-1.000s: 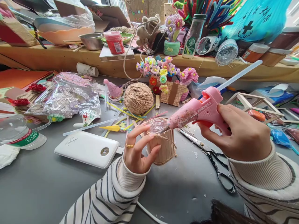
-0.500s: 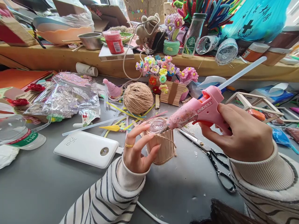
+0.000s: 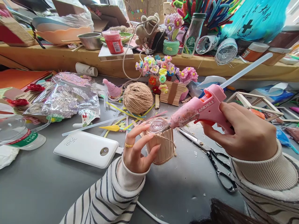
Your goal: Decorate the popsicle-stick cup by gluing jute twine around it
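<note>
Left fingers (image 3: 143, 144) hold a cup (image 3: 158, 125), sticks (image 3: 164, 150) already on, right fingers (image 3: 216, 135) grip a glue gun (image 3: 208, 104), and string (image 3: 167, 137) between them looks not all stuck yet.

Pink glue gun (image 3: 212, 105) in the right hand (image 3: 252, 130)
At the left hand (image 3: 136, 152), a tan slatted cup (image 3: 163, 151); below that grip, a white sleeve (image 3: 107, 196) striped black; beyond it, brown twine (image 3: 137, 98); left of it, a white power bank (image 3: 86, 147).

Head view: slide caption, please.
Left fingers steady a tan wooden cylinder; right fingers hold a pink plastic glue gun near its top.
</note>
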The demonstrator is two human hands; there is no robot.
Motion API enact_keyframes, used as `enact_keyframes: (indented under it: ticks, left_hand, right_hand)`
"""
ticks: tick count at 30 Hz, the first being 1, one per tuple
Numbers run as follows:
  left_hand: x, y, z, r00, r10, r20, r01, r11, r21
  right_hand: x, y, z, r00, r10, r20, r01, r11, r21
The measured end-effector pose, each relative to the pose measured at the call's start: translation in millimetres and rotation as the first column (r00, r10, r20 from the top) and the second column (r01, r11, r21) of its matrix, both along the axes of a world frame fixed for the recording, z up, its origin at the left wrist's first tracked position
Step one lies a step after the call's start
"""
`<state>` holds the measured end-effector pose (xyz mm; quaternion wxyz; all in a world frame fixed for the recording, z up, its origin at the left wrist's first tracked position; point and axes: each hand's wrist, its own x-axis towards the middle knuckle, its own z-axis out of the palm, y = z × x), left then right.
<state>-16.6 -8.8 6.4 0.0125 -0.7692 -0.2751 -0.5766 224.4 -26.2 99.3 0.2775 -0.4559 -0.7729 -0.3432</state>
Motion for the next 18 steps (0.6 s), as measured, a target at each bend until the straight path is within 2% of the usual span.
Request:
enact_keyframes:
  ticks: [18]
  left_hand:
    - [0.8, 0.0, 0.8, 0.999, -0.041, 0.013, 0.041, 0.999, -0.004]
  right_hand:
    - [2.8, -0.9, 2.0, 1.000, -0.003, 0.008, 0.003, 1.000, 0.002]
